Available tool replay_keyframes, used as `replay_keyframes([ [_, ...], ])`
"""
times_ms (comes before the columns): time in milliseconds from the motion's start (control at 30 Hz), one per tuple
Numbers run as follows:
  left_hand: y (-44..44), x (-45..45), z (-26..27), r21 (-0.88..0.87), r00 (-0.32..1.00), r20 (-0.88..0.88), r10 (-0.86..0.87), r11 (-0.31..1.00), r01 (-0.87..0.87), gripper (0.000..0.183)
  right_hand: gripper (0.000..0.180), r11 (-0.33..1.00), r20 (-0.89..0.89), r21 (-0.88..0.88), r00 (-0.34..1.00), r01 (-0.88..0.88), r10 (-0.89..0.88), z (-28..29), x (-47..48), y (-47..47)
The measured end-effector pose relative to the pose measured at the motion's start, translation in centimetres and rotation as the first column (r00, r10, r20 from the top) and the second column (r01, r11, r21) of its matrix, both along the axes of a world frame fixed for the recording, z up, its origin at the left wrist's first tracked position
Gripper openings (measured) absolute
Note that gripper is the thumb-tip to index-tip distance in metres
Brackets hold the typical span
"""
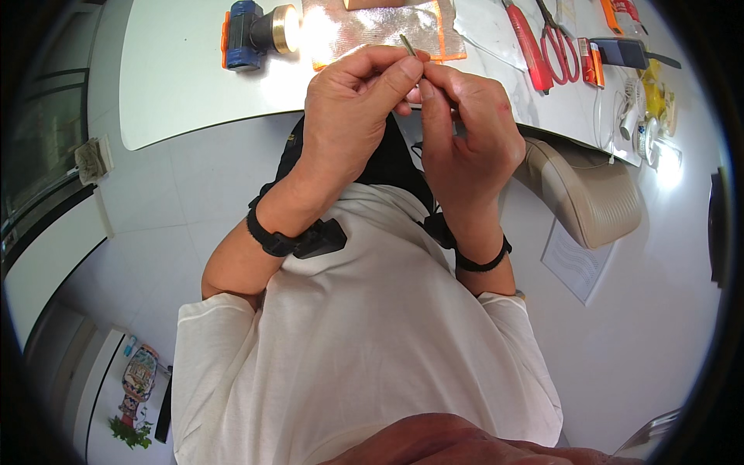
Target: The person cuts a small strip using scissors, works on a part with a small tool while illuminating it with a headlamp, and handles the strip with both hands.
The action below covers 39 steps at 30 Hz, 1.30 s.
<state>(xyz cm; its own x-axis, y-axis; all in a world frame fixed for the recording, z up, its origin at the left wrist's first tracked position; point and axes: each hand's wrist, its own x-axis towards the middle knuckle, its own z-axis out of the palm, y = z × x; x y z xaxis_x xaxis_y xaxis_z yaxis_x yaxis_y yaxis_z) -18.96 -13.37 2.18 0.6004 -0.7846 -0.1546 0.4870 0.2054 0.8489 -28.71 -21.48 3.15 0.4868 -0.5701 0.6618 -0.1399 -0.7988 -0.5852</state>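
Note:
Over the front edge of a white table (174,87), both hands meet at the fingertips around a thin, dull greenish-grey rod (407,44). My left hand (349,110) pinches it between thumb and forefinger, with its tip sticking out beyond the fingers. My right hand (474,125) presses thumb and forefinger together at the near end of the rod. Most of that near end is hidden by the fingers. Behind the hands lies a silvery foil mat (378,35) with orange edging, bearing part of a brown block (372,3).
A lit blue lamp (247,35) stands left on the table. To the right lie a red box cutter (530,52), red-handled scissors (559,52), batteries (592,64), a dark box (622,52) and a white cable (601,119). A beige padded seat (587,192) juts below the table's right side.

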Motion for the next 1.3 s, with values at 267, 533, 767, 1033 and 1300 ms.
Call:
replay_keyframes([
  [267, 0.1, 0.6, 0.0, -0.043, 1.0, -0.008, -0.022, 0.999, 0.022, 0.02, 0.015, 0.999, -0.055, -0.033, 0.998, -0.024, 0.022, 0.3, -0.1, -0.2],
  [533, 0.1, 0.6, 0.1, -0.088, 0.993, 0.084, 0.082, 0.993, -0.075, 0.016, 0.012, 0.828, -0.011, 0.548, 0.989, -0.117, 0.147, 1.5, -0.2, 0.3],
  [767, 0.5, 1.0, -0.1, -0.153, 0.995, 0.056, 0.085, 0.985, -0.075, 0.015, 0.013, 0.499, 0.106, 0.835, 0.957, -0.233, 0.27, 2.6, 0.2, -0.1],
  [1033, 0.8, 0.9, -0.1, -0.048, 0.999, 0.007, 0.031, 0.998, -0.031, 0.016, 0.005, 0.495, 0.147, 0.836, 0.965, -0.238, 0.216, 2.6, 0.4, 0.1],
  [1300, 1.2, 1.4, 0.3, -0.033, 0.998, -0.049, 0.041, 0.999, -0.042, 0.015, 0.005, 0.691, 0.024, 0.709, 0.984, -0.139, 0.174, 2.2, 0.1, 0.0],
])
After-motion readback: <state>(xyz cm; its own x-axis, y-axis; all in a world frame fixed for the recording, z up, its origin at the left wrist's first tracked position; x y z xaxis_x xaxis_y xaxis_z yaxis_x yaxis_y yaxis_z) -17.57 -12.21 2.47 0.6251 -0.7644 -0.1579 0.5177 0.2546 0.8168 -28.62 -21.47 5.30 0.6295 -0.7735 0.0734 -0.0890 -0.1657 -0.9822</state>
